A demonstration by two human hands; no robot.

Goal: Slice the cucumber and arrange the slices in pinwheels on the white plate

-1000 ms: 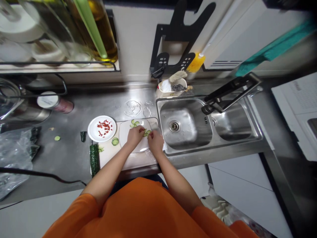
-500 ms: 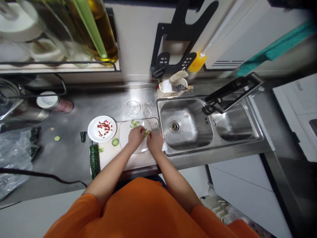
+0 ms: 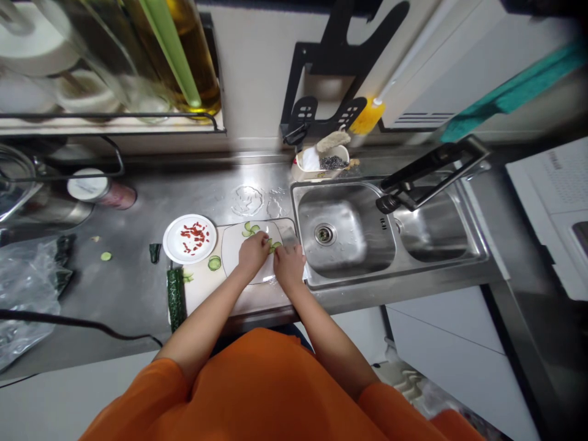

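Note:
My left hand [image 3: 253,252] is closed in a pinch over a white plate [image 3: 236,263], with thumb and fingertips on thin green cucumber slices [image 3: 274,246]. Facing it, my right hand [image 3: 290,267] has its fingers bent and its fingertips on the same slices. Which slice each hand grips is partly hidden by the fingers. On the plate's far side, several cucumber slices [image 3: 249,229] lie in a curved, fanned shape. The plate rests on a light cutting board [image 3: 202,288]. A flat, greyish blade-like thing [image 3: 288,235] lies beyond my right hand, partly covered by it.
A white plate of red bits [image 3: 171,240] stands at the board's left corner. Near it lie a cucumber piece [image 3: 176,298], a round cut piece [image 3: 214,263] and a dark end piece [image 3: 155,252]. A double sink [image 3: 346,269] with a black faucet [image 3: 413,174] is at the right.
My right hand has shifted very slightly, its fingers now a little flatter at the slices. My left hand stays in nearly the same place.

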